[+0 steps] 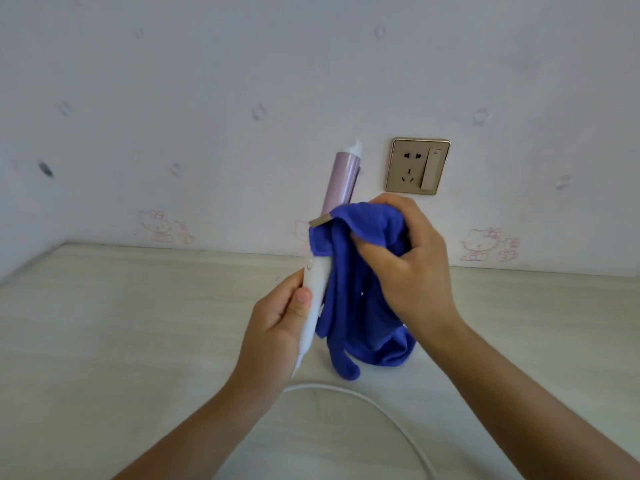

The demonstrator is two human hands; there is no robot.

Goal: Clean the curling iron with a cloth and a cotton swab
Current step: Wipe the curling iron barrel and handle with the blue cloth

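The curling iron (pixel 341 181) stands nearly upright above the table, with a lilac barrel, white tip and white handle. My left hand (pixel 277 320) grips the white handle low down, thumb on its front. A blue cloth (pixel 360 292) is wrapped round the iron where barrel meets handle and hangs down in folds. My right hand (pixel 412 265) grips the bunched cloth against the iron. The clamp lever's end pokes out just above the cloth. No cotton swab is in view.
The iron's white cord (pixel 346 393) loops across the pale tabletop (pixel 138 323) towards the lower right. A gold wall socket with a switch (pixel 417 166) sits on the patterned wall just right of the barrel.
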